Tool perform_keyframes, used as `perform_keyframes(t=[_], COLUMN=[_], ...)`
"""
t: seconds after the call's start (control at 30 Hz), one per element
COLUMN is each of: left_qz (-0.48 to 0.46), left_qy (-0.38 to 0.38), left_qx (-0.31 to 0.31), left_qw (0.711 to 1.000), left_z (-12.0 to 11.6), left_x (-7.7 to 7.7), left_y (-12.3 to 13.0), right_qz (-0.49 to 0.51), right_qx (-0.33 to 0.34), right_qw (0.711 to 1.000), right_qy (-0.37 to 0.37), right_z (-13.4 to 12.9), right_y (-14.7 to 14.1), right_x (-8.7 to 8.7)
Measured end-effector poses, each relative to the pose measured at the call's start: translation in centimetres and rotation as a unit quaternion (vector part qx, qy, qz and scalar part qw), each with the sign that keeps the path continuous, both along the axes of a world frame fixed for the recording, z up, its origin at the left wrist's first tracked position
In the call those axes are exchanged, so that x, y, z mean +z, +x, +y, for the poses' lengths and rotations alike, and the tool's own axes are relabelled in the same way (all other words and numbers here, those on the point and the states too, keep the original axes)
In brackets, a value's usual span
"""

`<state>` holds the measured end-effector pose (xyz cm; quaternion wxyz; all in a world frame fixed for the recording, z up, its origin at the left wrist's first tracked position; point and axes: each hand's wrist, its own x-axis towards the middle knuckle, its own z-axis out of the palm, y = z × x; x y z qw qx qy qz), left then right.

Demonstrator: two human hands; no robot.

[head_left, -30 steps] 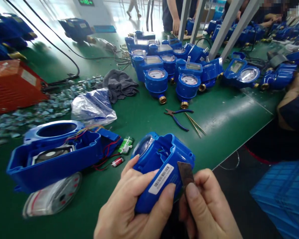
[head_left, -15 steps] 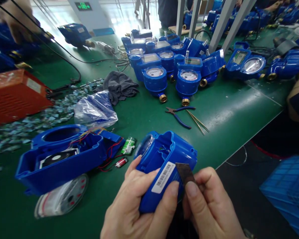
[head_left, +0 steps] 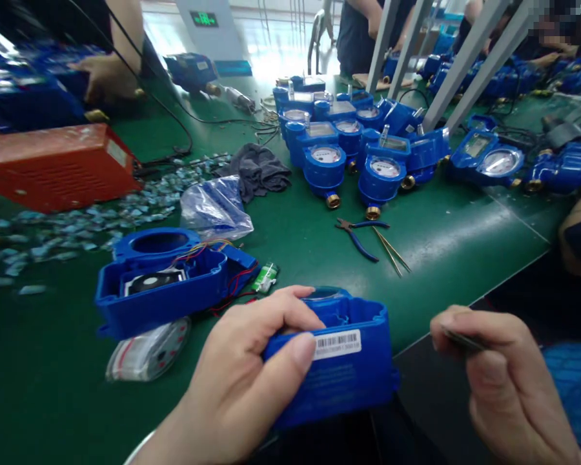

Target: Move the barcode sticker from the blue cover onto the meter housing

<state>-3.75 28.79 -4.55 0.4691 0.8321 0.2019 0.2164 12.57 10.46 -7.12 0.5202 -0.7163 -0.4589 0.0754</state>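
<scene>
My left hand (head_left: 252, 368) grips a blue plastic housing (head_left: 343, 381), thumb on its front wall beside a white barcode label (head_left: 337, 343). The housing's open top faces up. To its right, apart from it, my right hand (head_left: 503, 374) pinches a thin dark flat piece (head_left: 465, 339). On the table left of my left hand sits an open blue meter case (head_left: 162, 297) with coloured wires, a green battery (head_left: 266, 278) next to it and a bagged round dial (head_left: 150, 352) in front.
Beyond the housing lie blue-handled pliers (head_left: 356, 237) and brass tweezers (head_left: 391, 250). Several blue meters (head_left: 324, 165) stand behind them. At left are an orange box (head_left: 58, 168), light blue chips, a plastic bag (head_left: 216, 208) and a grey cloth (head_left: 260, 169). Other people work around the table.
My right hand has moved right, off the housing, with the dark piece. The housing has turned so its labelled wall faces me. The view has shifted, and the other person's hand at left shows more.
</scene>
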Motion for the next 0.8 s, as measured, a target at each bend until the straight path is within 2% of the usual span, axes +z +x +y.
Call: perform_keyframes(t=[0.1, 0.17, 0.27, 0.33, 0.4, 0.47, 0.53, 0.57, 0.6, 0.67, 0.73, 0.77, 0.8], left_qz=[0.021, 0.034, 0.058, 0.075, 0.084, 0.084, 0.074, 0.068, 0.059, 0.018, -0.037, -0.049, -0.04], left_qy=[-0.102, -0.119, -0.097, -0.087, -0.091, -0.094, -0.088, -0.082, -0.074, -0.054, -0.027, -0.005, 0.027], left_qx=[-0.056, -0.105, -0.191, -0.255, -0.309, -0.333, -0.314, -0.284, -0.233, -0.083, 0.038, 0.062, 0.053], left_qw=[0.993, 0.987, 0.975, 0.96, 0.943, 0.934, 0.942, 0.953, 0.968, 0.995, 0.998, 0.997, 0.997], left_z=[1.6, 2.5, 3.4, 3.8, 4.0, 4.2, 4.2, 4.2, 4.0, 3.3, 1.9, 1.0, 0.1], left_x=[1.1, 1.6, 2.4, 2.9, 3.2, 3.2, 2.8, 2.5, 2.2, 1.4, 0.6, 0.3, 0.0], left_y=[0.1, 0.4, 1.2, 1.9, 2.8, 3.6, 4.1, 4.1, 4.0, 3.1, 1.5, 0.6, -0.4], right_qz=[-0.091, -0.124, -0.164, -0.18, -0.152, -0.07, 0.038, 0.097, 0.156, 0.269, 0.363, 0.399, 0.425], right_qx=[0.176, 0.243, 0.284, 0.28, 0.269, 0.279, 0.287, 0.279, 0.26, 0.208, 0.166, 0.155, 0.151], right_qw=[0.979, 0.958, 0.936, 0.933, 0.94, 0.943, 0.936, 0.931, 0.927, 0.918, 0.9, 0.89, 0.881], right_qy=[-0.049, -0.086, -0.128, -0.139, -0.147, -0.168, -0.201, -0.214, -0.219, -0.206, -0.174, -0.158, -0.14], right_z=[0.4, 0.8, 1.4, 1.7, 2.1, 2.5, 2.7, 2.7, 2.6, 2.4, 2.3, 2.3, 2.4], right_y=[2.5, 3.4, 3.6, 3.1, 2.4, 1.4, 0.5, 0.0, -0.4, -1.3, -2.3, -2.8, -3.2], right_x=[1.2, 2.3, 4.0, 4.6, 4.6, 4.0, 2.7, 2.0, 1.4, 0.1, -0.7, -1.0, -1.2])
